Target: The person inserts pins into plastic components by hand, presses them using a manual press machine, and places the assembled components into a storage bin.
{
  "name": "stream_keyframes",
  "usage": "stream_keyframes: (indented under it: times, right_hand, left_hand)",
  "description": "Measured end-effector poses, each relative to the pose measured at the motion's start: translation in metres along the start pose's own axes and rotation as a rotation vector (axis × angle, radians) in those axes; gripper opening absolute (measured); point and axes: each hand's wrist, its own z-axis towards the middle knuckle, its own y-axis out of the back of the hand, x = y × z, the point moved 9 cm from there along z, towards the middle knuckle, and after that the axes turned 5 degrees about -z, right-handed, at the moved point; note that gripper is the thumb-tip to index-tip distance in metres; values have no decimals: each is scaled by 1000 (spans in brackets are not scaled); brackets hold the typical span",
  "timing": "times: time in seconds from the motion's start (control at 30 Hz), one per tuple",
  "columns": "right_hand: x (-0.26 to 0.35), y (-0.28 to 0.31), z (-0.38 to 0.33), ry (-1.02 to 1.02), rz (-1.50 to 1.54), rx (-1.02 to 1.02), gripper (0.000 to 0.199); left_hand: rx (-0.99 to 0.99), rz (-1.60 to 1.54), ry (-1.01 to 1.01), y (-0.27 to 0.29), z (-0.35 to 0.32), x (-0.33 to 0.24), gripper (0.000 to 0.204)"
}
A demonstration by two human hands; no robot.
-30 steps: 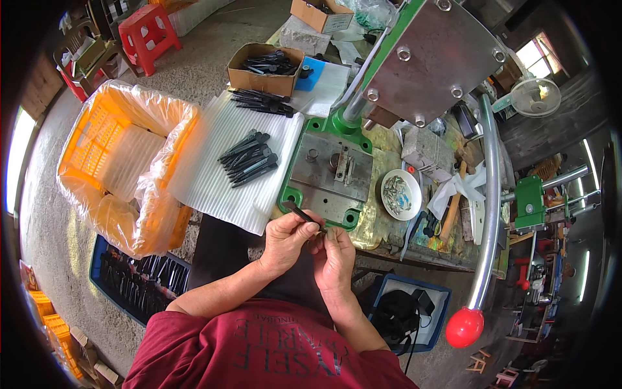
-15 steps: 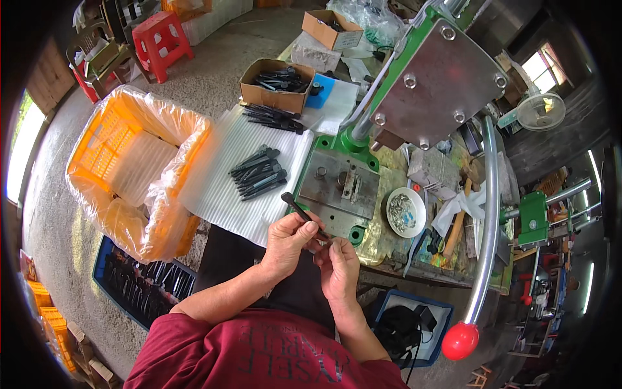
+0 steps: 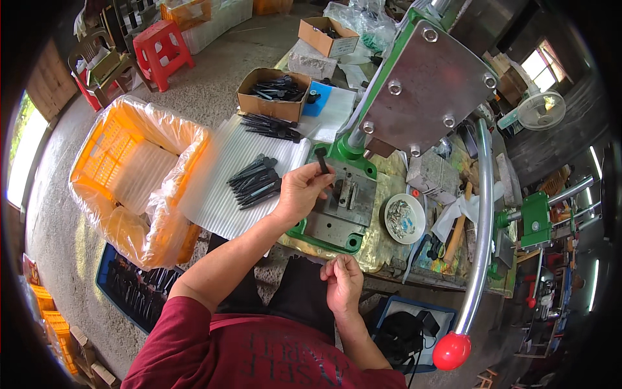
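A slim black piece with a wider rounded end (image 3: 322, 159) is pinched in my left hand (image 3: 301, 194), standing nearly upright over the bed of a green hand press. Below it lies the steel base plate (image 3: 329, 227), which carries a small metal fixture (image 3: 348, 192). My right hand (image 3: 342, 282) is closed near the bench's front edge, its fingertips pressed together; whatever they may hold is too small to make out. Similar black pieces (image 3: 256, 185) lie in a heap on a ribbed white foam sheet (image 3: 223, 211), left of my left hand.
Right of the base plate stands a white bowl (image 3: 420, 211) of small metal parts. The press's long lever ends in a red ball (image 3: 451, 352). A carton (image 3: 269, 107) of black pieces sits behind the sheet, and a plastic-lined orange crate (image 3: 97, 152) stands at left.
My left hand has moved forward with the black piece, away from my right hand and over the press bed. My right hand has let go of the piece and dropped slightly nearer to me.
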Motion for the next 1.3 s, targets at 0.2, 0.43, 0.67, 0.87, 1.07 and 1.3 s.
stream_keyframes:
  times: [0.2,0.43,0.67,0.87,1.07,1.3]
  right_hand:
    - [1,8,-2,5,-28,-33,13]
    - [-1,6,-3,-9,-34,-38,12]
    - [-1,11,-4,6,-32,-39,12]
    - [-1,14,-7,16,-42,-43,12]
    - [-2,17,-9,19,-50,-56,13]
    - [0,15,-10,23,-55,-50,13]
  left_hand:
    - [26,216,-15,-13,7,-6,7]
    - [-15,263,-55,-15,6,-12,9]
    - [-28,292,-76,-17,6,-15,8]
    - [-10,357,-36,-15,7,-10,8]
    - [-36,336,-12,-11,8,-5,7]
    - [-43,348,-15,-12,7,-5,6]
